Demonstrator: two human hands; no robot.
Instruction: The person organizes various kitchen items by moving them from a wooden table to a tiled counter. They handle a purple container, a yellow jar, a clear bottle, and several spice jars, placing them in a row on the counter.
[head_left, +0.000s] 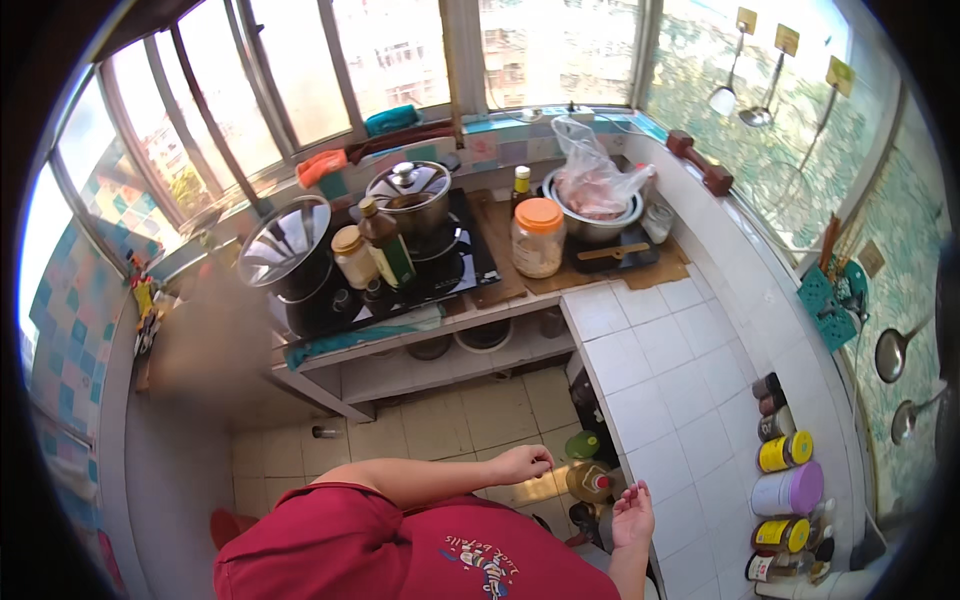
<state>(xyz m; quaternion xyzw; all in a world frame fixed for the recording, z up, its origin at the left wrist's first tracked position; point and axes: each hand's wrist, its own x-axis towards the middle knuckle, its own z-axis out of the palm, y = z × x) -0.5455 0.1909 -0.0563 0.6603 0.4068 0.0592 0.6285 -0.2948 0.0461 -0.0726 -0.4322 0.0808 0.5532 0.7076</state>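
Note:
My left hand (525, 463) hangs in front of my red shirt, over the tiled floor. Its fingers are curled and the palm is hidden; no object shows in it. My right hand (632, 516) is beside the edge of the white-tiled counter (675, 420), palm up, fingers a little bent and apart, with nothing in it. Below and between the hands, on the floor, stand a large oil bottle with a red cap (596, 481) and a green object (582, 445).
Ahead, a black cooktop (450, 277) bears a lidded steel pot (409, 199) and a brown bottle (386, 244). An orange-lidded jar (538, 238) stands near a bowl (592, 225) with bagged meat (592, 191). Several jars, one purple-lidded (787, 487), line the right wall. A blur (214, 337) covers the left.

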